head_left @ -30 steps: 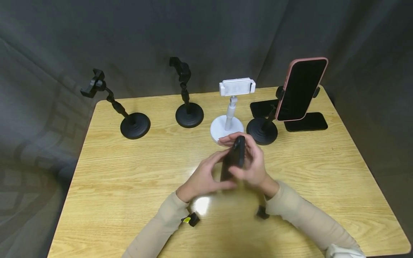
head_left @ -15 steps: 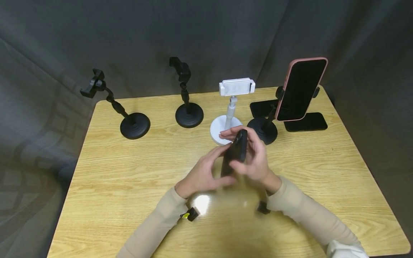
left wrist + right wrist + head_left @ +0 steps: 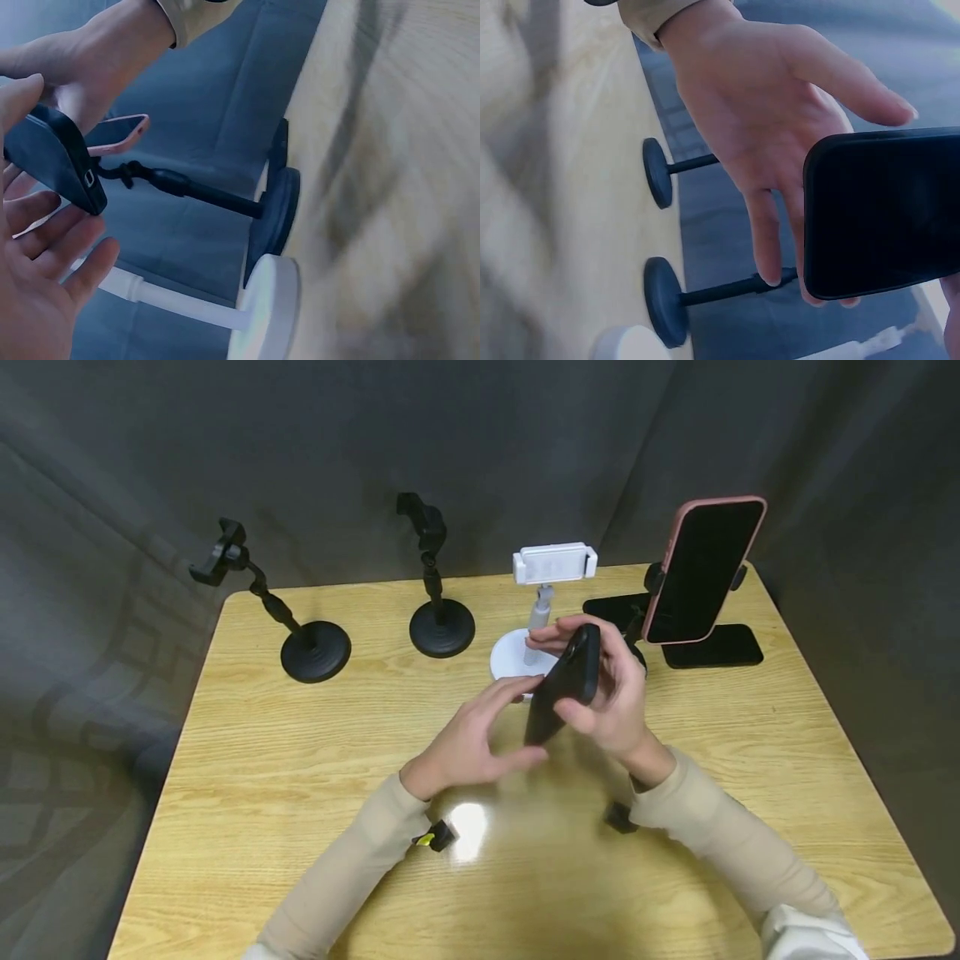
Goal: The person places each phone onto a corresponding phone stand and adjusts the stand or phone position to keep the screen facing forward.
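Note:
A black-cased smartphone point(image 3: 566, 681) is held up in the air, tilted, in front of the white phone stand point(image 3: 556, 563). My right hand point(image 3: 622, 706) grips it by its upper part, thumb on one side and fingers around the other. At the phone's lower end is my left hand point(image 3: 465, 739), thumb and fingers spread apart, fingertips close to the phone's edge. The left wrist view shows the charging port end of the smartphone point(image 3: 56, 154) over those fingers. In the right wrist view the dark screen faces the camera, with the left hand point(image 3: 757, 105) stretched out behind it.
Two black phone stands point(image 3: 315, 652) point(image 3: 441, 628) with bare clamps stand at the back left. A pink-cased phone point(image 3: 703, 572) sits in another black stand at the back right. Two black phones point(image 3: 712, 647) point(image 3: 611, 608) lie flat behind it. Dark curtains point(image 3: 480, 435) enclose the wooden table point(image 3: 285, 777).
Both hands have moved farther from the body, the right one also to the right with the smartphone. The left thumb and fingers have drawn back from the phone's lower end.

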Tool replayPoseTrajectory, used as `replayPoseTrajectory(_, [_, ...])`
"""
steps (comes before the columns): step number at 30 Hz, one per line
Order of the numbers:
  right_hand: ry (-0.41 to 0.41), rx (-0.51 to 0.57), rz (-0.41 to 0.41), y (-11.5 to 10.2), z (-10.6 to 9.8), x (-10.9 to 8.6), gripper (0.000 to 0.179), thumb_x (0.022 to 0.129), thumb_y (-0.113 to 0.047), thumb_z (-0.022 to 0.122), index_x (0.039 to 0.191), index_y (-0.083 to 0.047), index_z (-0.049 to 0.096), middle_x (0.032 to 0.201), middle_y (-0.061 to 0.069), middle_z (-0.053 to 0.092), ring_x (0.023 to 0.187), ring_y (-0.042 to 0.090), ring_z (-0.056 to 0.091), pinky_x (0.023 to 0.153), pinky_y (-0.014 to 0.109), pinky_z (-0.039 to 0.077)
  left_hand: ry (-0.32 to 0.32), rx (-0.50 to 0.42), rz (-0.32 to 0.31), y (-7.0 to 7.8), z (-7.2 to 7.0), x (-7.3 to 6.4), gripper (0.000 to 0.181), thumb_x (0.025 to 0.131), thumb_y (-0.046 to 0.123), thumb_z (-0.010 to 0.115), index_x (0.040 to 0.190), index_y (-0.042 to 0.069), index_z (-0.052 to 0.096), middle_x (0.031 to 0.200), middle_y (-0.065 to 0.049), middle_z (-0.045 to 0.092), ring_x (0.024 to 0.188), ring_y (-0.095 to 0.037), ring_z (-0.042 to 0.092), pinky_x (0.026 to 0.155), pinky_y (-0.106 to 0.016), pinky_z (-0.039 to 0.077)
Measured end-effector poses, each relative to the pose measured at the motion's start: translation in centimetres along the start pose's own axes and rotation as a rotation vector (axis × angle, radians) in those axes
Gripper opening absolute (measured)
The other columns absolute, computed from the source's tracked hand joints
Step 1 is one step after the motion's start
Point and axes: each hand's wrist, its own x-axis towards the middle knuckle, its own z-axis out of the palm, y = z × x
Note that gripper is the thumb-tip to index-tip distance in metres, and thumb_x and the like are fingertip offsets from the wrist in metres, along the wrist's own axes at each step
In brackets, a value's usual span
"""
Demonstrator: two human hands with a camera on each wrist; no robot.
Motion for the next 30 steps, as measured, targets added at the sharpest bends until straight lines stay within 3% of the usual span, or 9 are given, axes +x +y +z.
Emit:
replayPoseTrajectory(5, [0.024, -0.009, -0.002, -1.0, -0.2, 1.6, 0.069, 0.083, -0.033, 0.088, 0.127, 0.01, 0.056, 0.118, 0.021, 0.071, 0.109, 0.031, 0.072, 0.105, 0.039, 0.055, 0.028, 0.009, 0.019, 0.3, -0.8, 1.0, 0.074, 0.085, 0.023, 0.083, 0.148, 0.001, 0.05, 0.149, -0.014, 0.056, 0.138, -0.023, 0.053, 0.117, -0.034, 0.043])
replayPoseTrajectory(8, [0.047, -0.054, -0.008, -1.5, -0.4, 2.5, 0.07, 0.082, -0.035, 0.088, 0.126, 0.01, 0.057, 0.117, 0.021, 0.072, 0.107, 0.03, 0.073, 0.105, 0.039, 0.055, 0.088, 0.023, 0.042, 0.5, -1.3, 1.9, 0.066, 0.086, 0.019, 0.082, 0.144, 0.0, 0.055, 0.144, -0.014, 0.059, 0.136, -0.023, 0.055, 0.115, -0.034, 0.045])
replayPoseTrajectory(13, [0.068, -0.103, -0.008, -1.8, -0.6, 3.8, 0.074, 0.08, -0.038, 0.09, 0.127, 0.01, 0.058, 0.116, 0.022, 0.072, 0.106, 0.031, 0.074, 0.103, 0.039, 0.056, 0.296, 0.077, 0.09, 0.5, -2.2, 3.6, 0.051, 0.088, 0.01, 0.079, 0.134, -0.003, 0.062, 0.135, -0.018, 0.063, 0.127, -0.027, 0.06, 0.109, -0.036, 0.05])
replayPoseTrajectory(17, [0.071, -0.134, -0.003, -1.7, -0.7, 4.5, 0.076, 0.08, -0.04, 0.09, 0.128, 0.009, 0.058, 0.117, 0.021, 0.072, 0.105, 0.031, 0.074, 0.103, 0.039, 0.056, 0.47, 0.095, 0.085, 0.4, -2.9, 4.8, 0.04, 0.091, 0.006, 0.073, 0.128, -0.006, 0.064, 0.13, -0.021, 0.062, 0.12, -0.029, 0.061, 0.099, -0.039, 0.055])
replayPoseTrajectory(20, [0.063, -0.156, -0.003, -1.6, -0.9, 4.9, 0.076, 0.08, -0.041, 0.089, 0.128, 0.008, 0.058, 0.118, 0.02, 0.072, 0.106, 0.03, 0.074, 0.104, 0.039, 0.055, 0.548, 0.104, 0.066, 0.2, -3.3, 5.6, 0.036, 0.093, 0.006, 0.071, 0.126, -0.007, 0.064, 0.128, -0.022, 0.062, 0.117, -0.029, 0.062, 0.094, -0.041, 0.056])
replayPoseTrajectory(23, [0.055, -0.179, -0.016, -1.5, -1.0, 5.4, 0.076, 0.079, -0.042, 0.089, 0.128, 0.008, 0.058, 0.117, 0.019, 0.073, 0.106, 0.029, 0.073, 0.104, 0.039, 0.056, 0.586, 0.105, 0.053, -0.2, -3.3, 6.3, 0.036, 0.093, 0.006, 0.07, 0.126, -0.008, 0.062, 0.128, -0.023, 0.062, 0.115, -0.031, 0.063, 0.095, -0.039, 0.057])
replayPoseTrajectory(30, [0.045, -0.265, -0.054, -1.6, -1.4, 6.5, 0.073, 0.081, -0.045, 0.087, 0.126, 0.006, 0.06, 0.115, 0.015, 0.074, 0.105, 0.026, 0.073, 0.101, 0.035, 0.057, 0.599, 0.064, 0.042, -0.7, -3.0, 8.4, 0.039, 0.095, 0.005, 0.071, 0.129, -0.009, 0.059, 0.13, -0.023, 0.06, 0.117, -0.03, 0.063, 0.1, -0.033, 0.056])
